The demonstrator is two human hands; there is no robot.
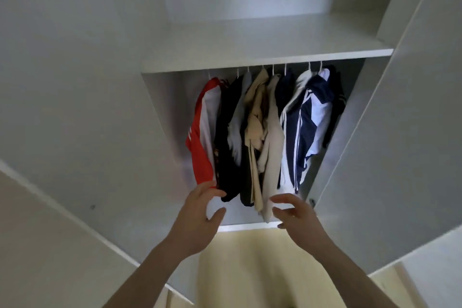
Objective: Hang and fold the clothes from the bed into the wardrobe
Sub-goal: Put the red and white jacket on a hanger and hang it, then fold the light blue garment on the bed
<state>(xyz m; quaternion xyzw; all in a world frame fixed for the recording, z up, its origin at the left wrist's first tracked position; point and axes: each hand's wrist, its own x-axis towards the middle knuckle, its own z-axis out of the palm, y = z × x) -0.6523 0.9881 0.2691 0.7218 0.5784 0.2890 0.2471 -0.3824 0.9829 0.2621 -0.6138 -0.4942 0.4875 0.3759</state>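
White boards made up the wardrobe (250, 62) in the head view, both of its doors swung wide. Above and ahead of the hands, a row of clothes (265, 127) hung close together on hangers under the shelf (262, 40). The left hand (200, 217) reached up with fingers spread and loose, grasping nothing; its fingertips lay at the bottom edge of the red and white shirt (202, 132), the leftmost garment, though actual touch could not be told. Just right of that shirt hung a black garment (226, 132). The right hand (297, 217) was likewise released, fingers gently curved, just below and in front of the beige garments (262, 137). Up and to the right of it hung a navy and white jacket (305, 127). Pale yellow floor (250, 270) lay beneath both forearms.
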